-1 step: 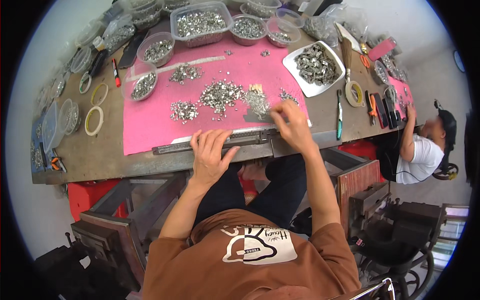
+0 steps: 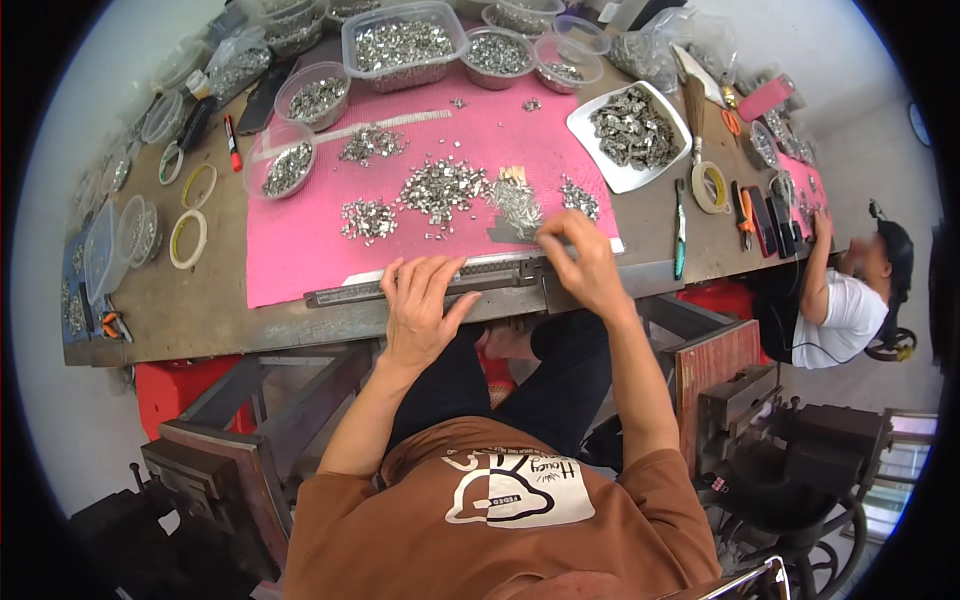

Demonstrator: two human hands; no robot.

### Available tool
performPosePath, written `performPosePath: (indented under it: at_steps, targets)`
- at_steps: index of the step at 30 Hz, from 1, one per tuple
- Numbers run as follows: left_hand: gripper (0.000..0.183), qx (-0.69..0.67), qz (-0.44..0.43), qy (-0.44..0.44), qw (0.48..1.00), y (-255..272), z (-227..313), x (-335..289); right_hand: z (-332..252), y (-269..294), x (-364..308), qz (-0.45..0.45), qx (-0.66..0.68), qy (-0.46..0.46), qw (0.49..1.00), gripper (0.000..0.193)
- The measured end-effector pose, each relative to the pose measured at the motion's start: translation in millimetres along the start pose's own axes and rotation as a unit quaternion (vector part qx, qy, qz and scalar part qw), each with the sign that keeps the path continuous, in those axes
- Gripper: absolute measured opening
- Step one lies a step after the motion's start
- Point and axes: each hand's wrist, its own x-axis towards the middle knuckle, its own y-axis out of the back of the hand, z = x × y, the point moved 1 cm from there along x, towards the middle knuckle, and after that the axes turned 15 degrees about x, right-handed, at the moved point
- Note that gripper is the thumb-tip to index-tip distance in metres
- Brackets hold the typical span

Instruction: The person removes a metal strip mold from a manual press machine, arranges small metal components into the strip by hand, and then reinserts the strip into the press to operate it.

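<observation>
A long dark metal rail with a slotted channel lies along the table's front edge. My left hand rests on its middle, fingers stretched over the channel and thumb apart. By the rail's right end, my right hand has its thumb and fingertips together in a pinch; whatever they hold is too small to make out. Just beyond those fingertips are a heap of thin silvery pins and a small pile of metal pieces. Farther left lie a larger heap of small metal pieces and another pile.
A pink mat covers the table's middle. Plastic tubs of metal parts line the back. A white square dish of linked pieces, a toothbrush and tape roll stand right. Another person sits at far right.
My right hand has drawn slightly toward me and away from the small right-hand pile, which now shows more fully. My left hand stays on the rail.
</observation>
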Motion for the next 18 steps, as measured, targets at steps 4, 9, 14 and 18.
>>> performPosePath:
  at_steps: [4,9,14,18]
  targets:
    - [0.054,-0.007,-0.011,-0.003,1.0,0,0,2,-8,-17,-27,0.003,0.028,-0.006,1.0,0.013]
    - [0.051,0.015,-0.03,0.03,0.999,17,-13,-3,-8,-26,-31,0.007,-0.06,0.041,0.997,0.015]
    - [0.048,0.001,-0.011,0.037,0.999,11,-22,-10,-12,-30,-31,0.002,-0.078,0.052,0.996,0.015]
    - [0.047,0.006,0.003,0.039,0.999,9,-22,-11,-8,-27,-32,0.02,-0.021,0.023,0.999,0.015]
